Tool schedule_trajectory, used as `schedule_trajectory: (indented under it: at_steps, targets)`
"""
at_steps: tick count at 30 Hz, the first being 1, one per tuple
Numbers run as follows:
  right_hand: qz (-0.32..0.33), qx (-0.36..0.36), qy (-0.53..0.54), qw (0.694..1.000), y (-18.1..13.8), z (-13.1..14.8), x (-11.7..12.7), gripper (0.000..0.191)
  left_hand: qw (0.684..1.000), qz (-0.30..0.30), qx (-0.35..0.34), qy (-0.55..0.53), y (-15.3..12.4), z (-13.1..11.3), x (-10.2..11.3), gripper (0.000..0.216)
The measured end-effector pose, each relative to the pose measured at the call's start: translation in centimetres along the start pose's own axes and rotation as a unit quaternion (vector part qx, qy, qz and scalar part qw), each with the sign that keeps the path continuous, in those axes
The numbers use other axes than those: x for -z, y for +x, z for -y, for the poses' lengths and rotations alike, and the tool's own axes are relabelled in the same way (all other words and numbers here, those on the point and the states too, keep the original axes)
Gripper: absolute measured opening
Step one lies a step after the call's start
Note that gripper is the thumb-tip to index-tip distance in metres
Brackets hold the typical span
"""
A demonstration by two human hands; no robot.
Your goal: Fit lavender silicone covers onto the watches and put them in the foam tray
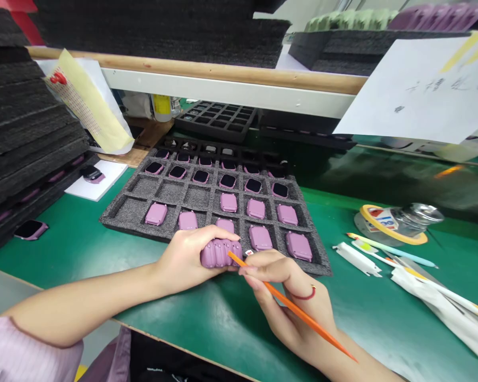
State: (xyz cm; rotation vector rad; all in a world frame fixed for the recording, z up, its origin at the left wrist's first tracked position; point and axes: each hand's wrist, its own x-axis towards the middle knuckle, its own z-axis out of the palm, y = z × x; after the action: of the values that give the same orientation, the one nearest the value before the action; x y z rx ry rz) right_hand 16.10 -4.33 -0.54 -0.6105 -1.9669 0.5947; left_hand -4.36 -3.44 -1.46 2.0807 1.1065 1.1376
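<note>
My left hand [185, 257] is closed around a small stack of purple watch cases [221, 253], held just in front of a black foam tray [135, 209]. My right hand [281, 286] pinches a thin orange stick [298, 313] whose tip touches the held cases. The tray's near cells hold purple watch cases [256, 208] lying back up, and the rows behind hold cases with dark screens [228, 181] facing up. Some cells on the tray's left are bare.
Stacks of black foam trays [24, 122] rise at the left, with a loose watch [31, 229] beside them. A tape roll [382, 220], pens [394, 250] and white paper strips [442, 294] lie on the green mat at the right. A shelf [231, 79] runs overhead.
</note>
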Motion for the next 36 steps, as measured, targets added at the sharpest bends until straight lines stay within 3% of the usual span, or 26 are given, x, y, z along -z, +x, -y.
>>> schedule_trajectory:
  at_steps: [6, 16, 27, 33, 36]
  targets:
    - [0.016, 0.036, -0.052, 0.998, 0.2, 0.0, 0.0, 0.023, 1.0, 0.009, 0.011, 0.009, 0.1, 0.0, 0.2, 0.036]
    - [0.117, 0.077, -0.138, 0.98, 1.7, 1.2, 1.2, 0.019, 1.0, 0.014, 0.012, 0.007, 0.1, 0.1, 0.1, 0.037]
    - [0.151, 0.092, -0.149, 0.973, 1.5, 0.7, 1.7, 0.027, 1.0, 0.017, -0.002, 0.022, 0.2, 0.0, 0.1, 0.035]
    - [0.031, 0.062, -0.034, 0.997, 1.4, -0.1, 1.8, 0.014, 1.0, 0.003, 0.011, 0.002, 0.4, -0.7, 0.4, 0.037]
    - [-0.058, 0.015, -0.115, 0.992, 1.7, 0.3, 4.3, 0.016, 1.0, 0.004, -0.007, -0.023, 0.3, -1.3, 0.6, 0.04]
